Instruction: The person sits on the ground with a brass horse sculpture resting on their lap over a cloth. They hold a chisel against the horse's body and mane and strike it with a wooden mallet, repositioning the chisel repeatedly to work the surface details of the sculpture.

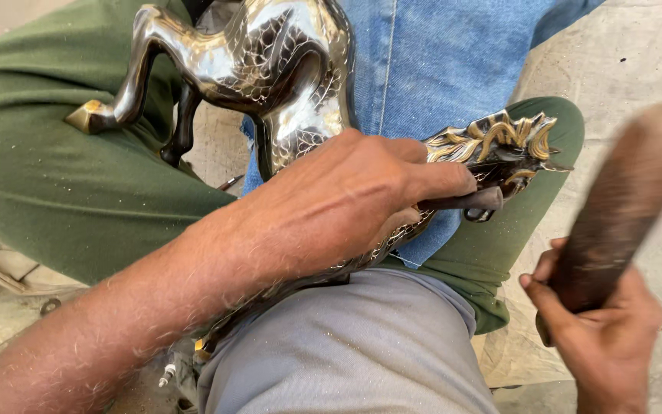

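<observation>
Gripping metal horse figurine (pixel 270 69), left hand (pixel 346 207); right hand (pixel 607 337) perhaps clutching wooden mallet (pixel 622 207).

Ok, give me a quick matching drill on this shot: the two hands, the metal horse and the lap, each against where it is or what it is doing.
Things:
1. left hand
2. right hand
3. metal horse figure
4. blue denim cloth

States:
A. spread over the lap, under the figure
B. grips a blurred brown wooden tool, lower right
C. closed on a dark punch-like rod, resting on the figure near the gold mane
D. lies across the lap, one gold hoof at upper left

Pairs: 1-C, 2-B, 3-D, 4-A
</observation>
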### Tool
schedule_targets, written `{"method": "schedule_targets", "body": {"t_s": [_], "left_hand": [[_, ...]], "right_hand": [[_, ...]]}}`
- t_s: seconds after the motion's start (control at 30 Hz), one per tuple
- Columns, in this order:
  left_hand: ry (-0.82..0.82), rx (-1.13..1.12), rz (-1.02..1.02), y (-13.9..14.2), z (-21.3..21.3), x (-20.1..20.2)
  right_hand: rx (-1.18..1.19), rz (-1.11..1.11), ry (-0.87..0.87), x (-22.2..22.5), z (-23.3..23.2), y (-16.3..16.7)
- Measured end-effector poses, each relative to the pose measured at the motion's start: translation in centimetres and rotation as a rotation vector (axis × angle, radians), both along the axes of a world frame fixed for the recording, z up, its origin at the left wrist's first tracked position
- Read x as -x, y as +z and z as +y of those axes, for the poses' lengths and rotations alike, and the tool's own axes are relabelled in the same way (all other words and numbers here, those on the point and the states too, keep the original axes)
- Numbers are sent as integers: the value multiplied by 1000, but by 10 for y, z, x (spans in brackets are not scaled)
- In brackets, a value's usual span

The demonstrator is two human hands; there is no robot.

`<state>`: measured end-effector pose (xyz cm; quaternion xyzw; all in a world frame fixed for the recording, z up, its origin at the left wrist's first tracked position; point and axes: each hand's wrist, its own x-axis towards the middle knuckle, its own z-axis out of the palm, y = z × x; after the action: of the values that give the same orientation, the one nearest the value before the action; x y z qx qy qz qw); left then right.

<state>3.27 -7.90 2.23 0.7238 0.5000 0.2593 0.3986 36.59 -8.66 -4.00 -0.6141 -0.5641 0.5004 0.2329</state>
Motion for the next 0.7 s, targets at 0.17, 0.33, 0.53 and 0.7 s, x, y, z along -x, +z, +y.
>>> {"method": "schedule_targets", "body": {"t_s": [0.17, 0.33, 0.53, 0.7], "left_hand": [[-96, 61, 50, -7, 10, 2], [-148, -20, -44, -11, 12, 5], [-180, 5, 4, -11, 13, 6], [-192, 11, 107, -7, 9, -2]], "right_hand": [[-39, -188, 79, 1, -21, -5], [-145, -359, 135, 5, -30, 1], [-271, -227, 0, 17, -28, 3], [-387, -418, 120, 20, -21, 2]]}}
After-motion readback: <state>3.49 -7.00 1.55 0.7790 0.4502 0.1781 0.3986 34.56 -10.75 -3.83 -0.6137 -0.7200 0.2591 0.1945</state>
